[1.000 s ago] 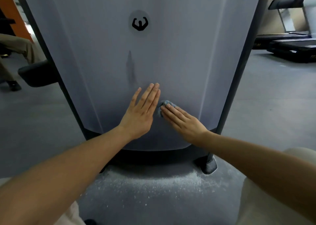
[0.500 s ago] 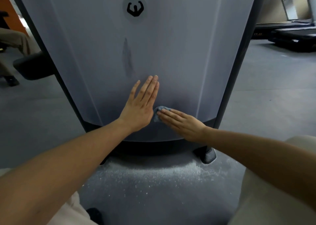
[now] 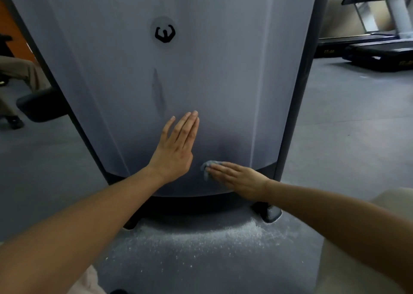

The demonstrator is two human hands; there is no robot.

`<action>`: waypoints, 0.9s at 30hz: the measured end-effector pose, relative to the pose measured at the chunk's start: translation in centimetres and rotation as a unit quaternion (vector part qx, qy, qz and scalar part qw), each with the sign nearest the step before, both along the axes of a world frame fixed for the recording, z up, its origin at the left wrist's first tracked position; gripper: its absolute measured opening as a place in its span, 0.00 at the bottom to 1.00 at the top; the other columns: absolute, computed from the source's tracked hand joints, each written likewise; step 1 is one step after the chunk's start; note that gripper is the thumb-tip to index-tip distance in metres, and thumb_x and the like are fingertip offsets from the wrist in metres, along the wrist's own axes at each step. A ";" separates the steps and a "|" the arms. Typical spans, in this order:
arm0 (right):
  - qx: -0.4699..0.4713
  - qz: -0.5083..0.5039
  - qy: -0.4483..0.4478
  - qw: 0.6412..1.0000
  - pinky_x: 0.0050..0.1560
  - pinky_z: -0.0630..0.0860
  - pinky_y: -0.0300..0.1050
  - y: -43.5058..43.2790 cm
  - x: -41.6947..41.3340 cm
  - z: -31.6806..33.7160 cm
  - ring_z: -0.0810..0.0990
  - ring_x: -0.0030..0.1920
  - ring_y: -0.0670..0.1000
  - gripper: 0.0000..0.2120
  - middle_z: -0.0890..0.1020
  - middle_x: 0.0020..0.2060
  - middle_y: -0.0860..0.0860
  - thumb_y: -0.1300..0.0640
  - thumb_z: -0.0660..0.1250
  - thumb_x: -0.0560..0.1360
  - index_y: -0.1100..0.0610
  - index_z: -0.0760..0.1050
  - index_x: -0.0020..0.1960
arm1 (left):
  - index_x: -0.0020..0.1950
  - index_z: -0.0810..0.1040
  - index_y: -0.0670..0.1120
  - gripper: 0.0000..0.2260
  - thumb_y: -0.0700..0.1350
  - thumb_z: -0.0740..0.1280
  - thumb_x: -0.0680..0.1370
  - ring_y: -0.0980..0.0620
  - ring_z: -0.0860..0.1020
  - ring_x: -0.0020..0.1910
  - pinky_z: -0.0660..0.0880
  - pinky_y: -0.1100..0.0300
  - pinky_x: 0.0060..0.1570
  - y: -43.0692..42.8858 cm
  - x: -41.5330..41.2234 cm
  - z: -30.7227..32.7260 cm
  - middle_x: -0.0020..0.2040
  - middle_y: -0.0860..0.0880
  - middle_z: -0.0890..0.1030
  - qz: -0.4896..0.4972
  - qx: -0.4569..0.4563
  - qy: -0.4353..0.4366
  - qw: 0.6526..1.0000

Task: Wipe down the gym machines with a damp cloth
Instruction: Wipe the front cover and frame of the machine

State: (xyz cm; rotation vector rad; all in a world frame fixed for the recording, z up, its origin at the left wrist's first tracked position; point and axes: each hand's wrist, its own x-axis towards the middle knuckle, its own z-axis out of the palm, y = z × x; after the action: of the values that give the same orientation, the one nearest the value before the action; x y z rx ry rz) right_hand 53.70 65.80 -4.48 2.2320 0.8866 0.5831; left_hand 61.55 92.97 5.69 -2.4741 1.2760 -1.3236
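Observation:
A tall grey machine cover panel [image 3: 223, 81] fills the view, with a black logo [image 3: 165, 34] near its top and a dark wet streak [image 3: 158, 91] below it. My left hand [image 3: 176, 146] lies flat on the panel, fingers straight and pointing up. Lower and to the right, my right hand [image 3: 237, 178] presses a small blue-grey cloth [image 3: 206, 167] against the panel's lower edge with straight fingers. Only the cloth's left end shows beyond the fingertips.
The panel sits on a black base with a foot [image 3: 269, 213] at the right. White dust specks cover the grey floor [image 3: 201, 238] in front. Treadmills [image 3: 377, 48] stand at the back right. A black padded seat [image 3: 42, 105] and a seated person's leg [image 3: 15, 70] are at the left.
My right hand has slid the cloth down the panel, from beside my left fingers to the panel's lower edge. My left hand has stayed flat at about the same place.

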 end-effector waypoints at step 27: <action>0.397 -0.068 -0.118 0.908 0.85 0.49 0.59 4.4 0.3 9.0 0.44 0.85 0.62 0.44 0.46 0.85 0.62 0.68 0.62 0.73 0.67 0.47 0.85 | 0.85 0.61 0.37 0.33 0.42 0.66 0.81 0.37 0.68 0.79 0.58 0.38 0.81 -3.4 1.1 6.6 0.84 0.38 0.61 -0.038 -0.141 -0.029 0.989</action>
State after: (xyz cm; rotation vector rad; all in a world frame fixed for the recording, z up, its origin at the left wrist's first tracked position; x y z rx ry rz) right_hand 54.00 70.18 4.54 2.8042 0.3791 1.2916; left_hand 62.69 89.55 12.24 -2.5617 1.2611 -1.6910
